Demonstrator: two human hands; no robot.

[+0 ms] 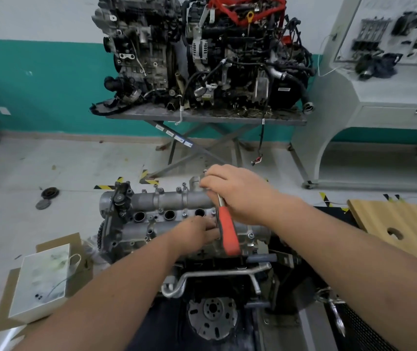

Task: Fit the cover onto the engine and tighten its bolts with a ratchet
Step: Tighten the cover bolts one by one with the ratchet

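behind everything, a teal-and-white workshop wall backs two dark, wire-draped engines on a grey scissor-leg stand (202, 115), and a pale training console (379, 97) stands off to the right. nearer, on the pale floor, sits the grey engine block (202, 282) being worked on, with the silver cast-aluminium cover (167, 201) already lying on top of it, its long axis running left to right across the view, three round plug wells in a row along the middle.

a white cardboard box (43, 279) lies to the left, a light wooden board with a hole (399, 224) to the right.

the right hand (240, 196) is curled over the metal shank of a red-handled ratchet (229, 234), whose handle slopes down toward the person, its head hidden by the hands. the left hand (202, 230) reaches just left of the handle, fingers bent down against the cover; whether they pinch a bolt or socket i cannot tell.

small dark bolt heads (184, 214) dot the cover's edges, most lying leftward of both hands, so i'd judge the left one nearer to them.
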